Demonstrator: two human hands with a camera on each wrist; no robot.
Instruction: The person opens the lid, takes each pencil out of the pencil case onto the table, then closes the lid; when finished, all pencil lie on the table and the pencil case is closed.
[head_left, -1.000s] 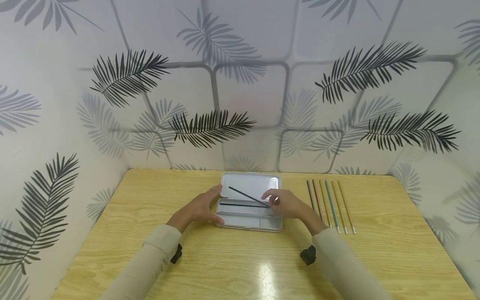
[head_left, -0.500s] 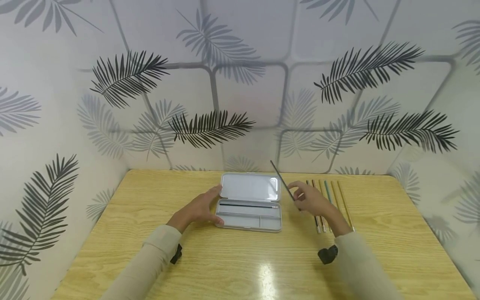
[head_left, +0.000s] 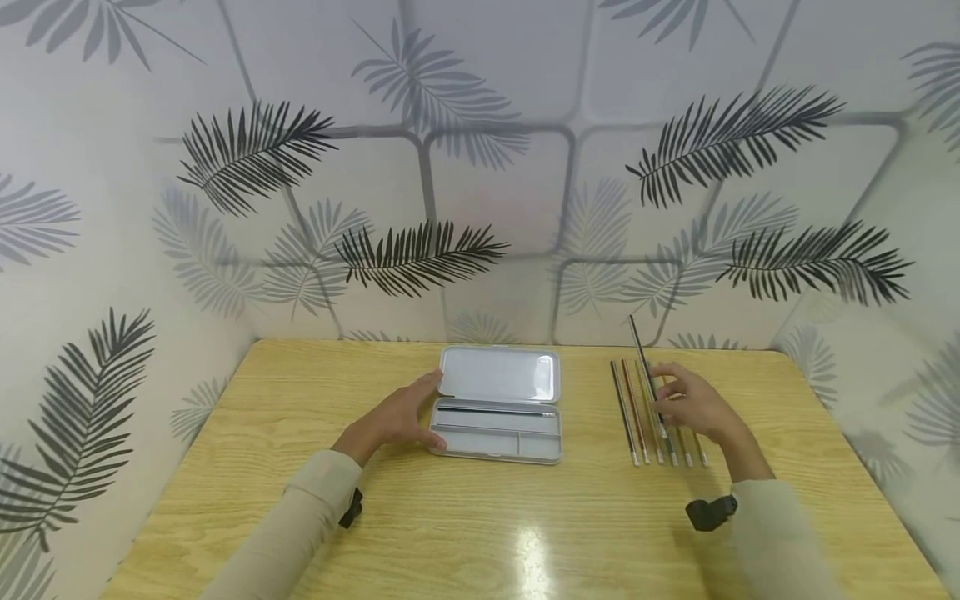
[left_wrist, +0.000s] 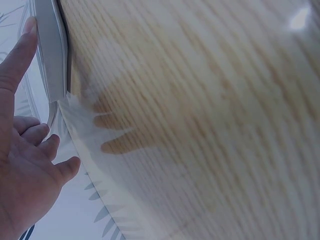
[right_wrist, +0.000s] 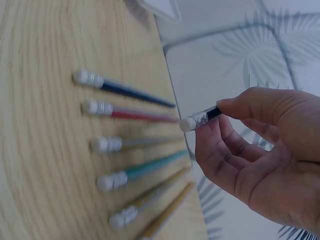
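My right hand (head_left: 697,404) pinches a dark pencil (head_left: 638,337) near its white eraser end, above a row of pencils on the table. In the right wrist view, thumb and fingertips hold that pencil's dark shaft (right_wrist: 214,112) just behind the metal band. A pale, hinged pencil case (head_left: 487,456) lies with its lid raised back. Inside its rear compartment rests one dark pencil (head_left: 480,409). My left hand (head_left: 401,417) touches the case's left side, thumb at the front corner and fingers by the lid, fairly straight.
Several pencils lie side by side at the right, eraser ends toward me: a dark one (head_left: 619,396), a red one (head_left: 632,396), a teal one and yellowish ones. The wooden table (head_left: 420,525) meets a leaf-patterned wall (head_left: 495,192) behind.
My right hand has carried the dark pencil rightward from above the case to over the pencil row, turning it more upright. My left hand has stayed at the case.
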